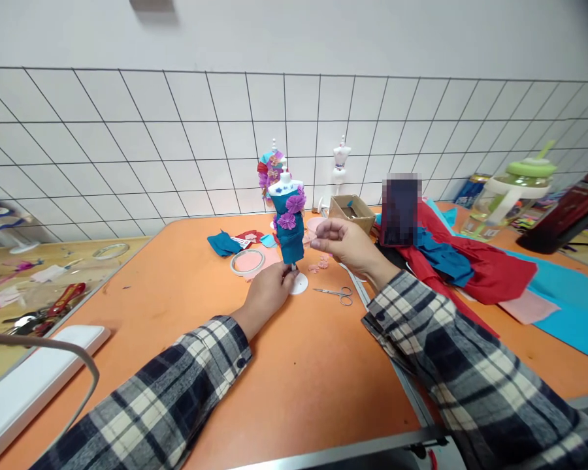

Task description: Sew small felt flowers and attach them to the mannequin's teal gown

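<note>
1. dress form, small (290, 238): wrapped in teal cloth, trimmed with purple flowers; stood near the middle of the orange table (142, 294), between the two hands, tilted slightly.
2. left hand (269, 287): fingers closed around the stand of item 1, just above its white round base (299, 284).
3. right hand (345, 245): raised just right of item 1, thumb and forefinger brought nearly together; whether anything is pinched cannot be told.
4. scissors (343, 296): laid right of the base, below the right hand.
5. pink pieces (323, 262): scattered just right of item 1.
6. silver ring (247, 273): laid left of item 1.
7. cardboard box (340, 219), open: placed at far right of item 1.
8. red cloth (490, 267): heaped at right.
</note>
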